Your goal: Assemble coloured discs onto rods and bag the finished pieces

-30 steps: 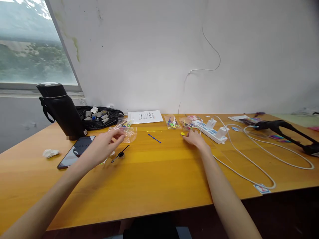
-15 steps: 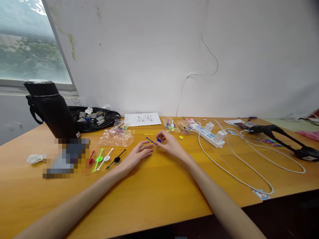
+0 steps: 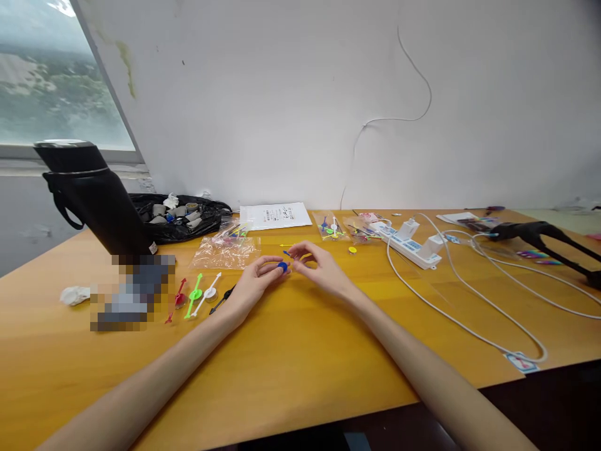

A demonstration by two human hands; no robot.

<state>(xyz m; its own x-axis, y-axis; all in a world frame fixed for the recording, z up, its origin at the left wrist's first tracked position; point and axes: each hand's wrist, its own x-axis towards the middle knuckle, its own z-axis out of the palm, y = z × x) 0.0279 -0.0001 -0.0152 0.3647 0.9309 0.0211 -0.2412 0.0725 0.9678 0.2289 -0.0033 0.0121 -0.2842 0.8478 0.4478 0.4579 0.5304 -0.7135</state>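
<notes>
Four assembled picks point(image 3: 195, 294) lie finished beside the left hand point(image 3: 256, 285); blue piece point(image 3: 282, 267) is pinched by both hands, right hand point(image 3: 319, 270) included; yellow parts point(image 3: 352, 250) remain.

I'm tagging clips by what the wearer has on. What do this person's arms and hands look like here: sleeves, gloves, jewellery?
Both forearms are bare along all that shows; no sleeve comes into the picture. The left hand and the right hand wear no gloves. No watch, bracelet or ring can be seen on either wrist or on the fingers, though the fingers are small in this view. No markings show.
</notes>
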